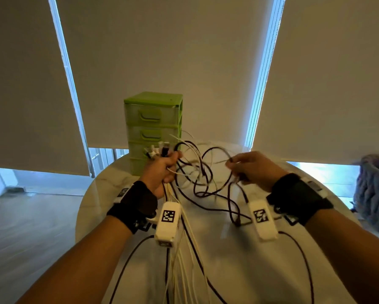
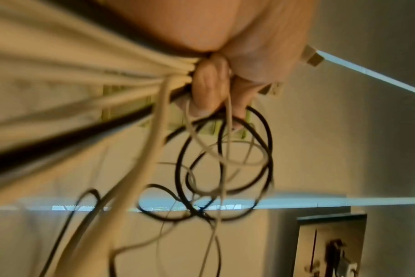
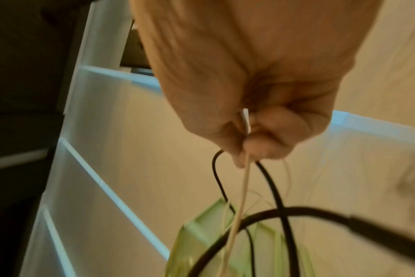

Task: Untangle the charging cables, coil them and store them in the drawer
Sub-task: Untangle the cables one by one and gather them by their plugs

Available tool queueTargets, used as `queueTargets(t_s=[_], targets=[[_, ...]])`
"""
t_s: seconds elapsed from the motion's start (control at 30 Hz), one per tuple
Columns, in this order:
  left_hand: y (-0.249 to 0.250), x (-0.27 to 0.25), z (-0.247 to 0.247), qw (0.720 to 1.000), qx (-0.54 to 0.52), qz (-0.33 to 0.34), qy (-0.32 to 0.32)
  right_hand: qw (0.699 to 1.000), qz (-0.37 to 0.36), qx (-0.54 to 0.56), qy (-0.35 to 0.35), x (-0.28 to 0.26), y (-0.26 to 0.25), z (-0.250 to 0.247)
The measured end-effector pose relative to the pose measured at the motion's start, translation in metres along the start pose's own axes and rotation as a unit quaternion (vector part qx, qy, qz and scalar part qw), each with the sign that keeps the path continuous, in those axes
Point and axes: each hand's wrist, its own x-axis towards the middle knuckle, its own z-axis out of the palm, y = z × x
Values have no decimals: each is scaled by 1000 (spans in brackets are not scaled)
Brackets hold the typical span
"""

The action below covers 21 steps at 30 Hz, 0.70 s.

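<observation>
Toward the lower left of the head view, the left hand (image 1: pixel 162 172) is clenched around a bundle of white and black charging cables (image 1: pixel 197 172), with their plug ends (image 1: pixel 158 150) sticking up above the fist and the long strands trailing down to the bottom edge of the frame. In the centre, loose black and white loops hang tangled between the two hands, above the round white table (image 1: pixel 261 270). At centre right, the right hand (image 1: pixel 252 167) pinches a thin white strand between thumb and fingertips, with a black loop running just under its fingers.

The work looks to be at an early stage: the knot is not yet undone, nothing is coiled, and nothing is stored.

Behind the left hand, at centre left, stands a green drawer unit (image 1: pixel 153 119); the drawers that show are closed, so one needs opening. A grey knitted blanket (image 1: pixel 375 194) lies at the right edge. Drawn blinds (image 1: pixel 184 51) fill the upper frame.
</observation>
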Motion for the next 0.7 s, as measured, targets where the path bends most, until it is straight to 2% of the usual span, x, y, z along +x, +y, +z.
queueTargets(t_s=[0.13,0.23,0.3,0.4,0.5,0.53,0.6,0.63,0.7], targets=[[10,9,-30,989,-104,12,100,988,47,101,110,11,18,-44],[8,10,-28,983,-73,32,168,976,79,86,185,22,33,-54],[7,11,-25,981,-71,34,179,969,68,35,235,29,46,-58],[7,11,-25,981,-59,37,179,968,69,-52,237,32,59,-61],[9,5,-21,981,-42,49,184,966,69,-58,240,35,61,-64],[10,4,-19,979,-21,58,194,962,53,-74,259,38,60,-66],[11,3,-17,971,53,82,219,946,-4,-172,276,41,57,-74],[11,5,-18,964,83,96,232,941,-22,-212,264,40,55,-78],[13,7,-18,960,100,92,245,953,-8,-224,202,35,47,-83]])
